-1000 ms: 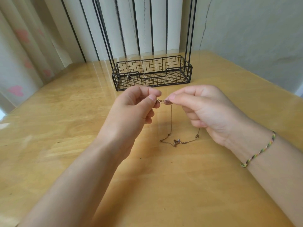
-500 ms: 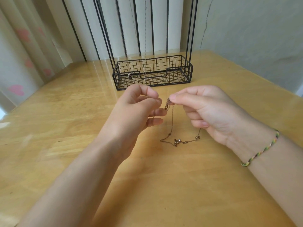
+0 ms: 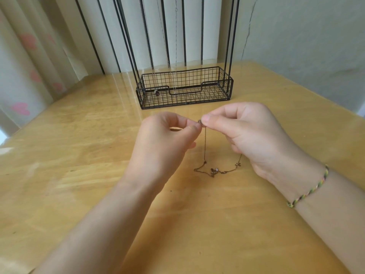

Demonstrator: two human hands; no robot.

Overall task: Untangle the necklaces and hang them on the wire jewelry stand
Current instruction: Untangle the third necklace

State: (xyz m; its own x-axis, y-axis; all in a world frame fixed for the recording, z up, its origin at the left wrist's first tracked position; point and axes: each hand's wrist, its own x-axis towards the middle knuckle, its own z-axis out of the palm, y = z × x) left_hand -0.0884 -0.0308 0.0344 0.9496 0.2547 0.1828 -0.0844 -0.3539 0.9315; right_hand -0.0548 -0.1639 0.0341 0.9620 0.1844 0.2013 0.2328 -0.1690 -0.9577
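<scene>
Since half a second ago, left hand had closed back onto the clasp. Left hand and right hand both pinched top end of necklace at frame centre, fingertips touching. Chain hung down; lower loop and pendant lay on table. Stand stood upper centre, behind hands, apart from necklace.

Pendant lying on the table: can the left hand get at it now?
Probably yes, once freed: the left hand pinches the clasp, yet nothing stands between it and the pendant.
</scene>
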